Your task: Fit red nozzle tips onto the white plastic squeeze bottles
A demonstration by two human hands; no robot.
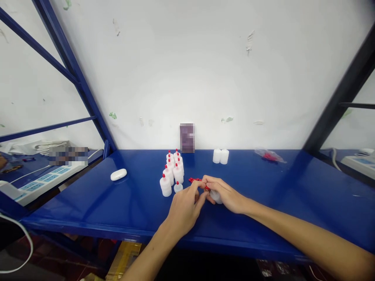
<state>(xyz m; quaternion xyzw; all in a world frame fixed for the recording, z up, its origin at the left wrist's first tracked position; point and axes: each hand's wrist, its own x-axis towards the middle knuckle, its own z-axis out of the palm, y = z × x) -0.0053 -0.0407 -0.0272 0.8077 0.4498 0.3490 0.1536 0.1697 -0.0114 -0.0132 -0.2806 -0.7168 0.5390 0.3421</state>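
My right hand (pixel 227 194) is closed around a translucent white plastic bottle (pixel 216 196), which is tilted and mostly covered by the fingers. At its tip a small red cap (pixel 207 188) shows between both hands, pinched by the fingers of my left hand (pixel 185 206). Just behind the fingertips lies a little pile of red caps (pixel 193 180). To the left of my left hand several white squeeze bottles (pixel 166 185) with red tips stand upright in two rows. A short nozzle piece with a red tip (pixel 178 187) stands at their near end.
Two white bottles (pixel 220 156) without red tips stand at the back. A clear bag with red pieces (pixel 270 155) lies back right. A white oval case (pixel 118 175) is on the left of the blue table (pixel 140 214). A pixelated dark box (pixel 187 138) leans against the wall.
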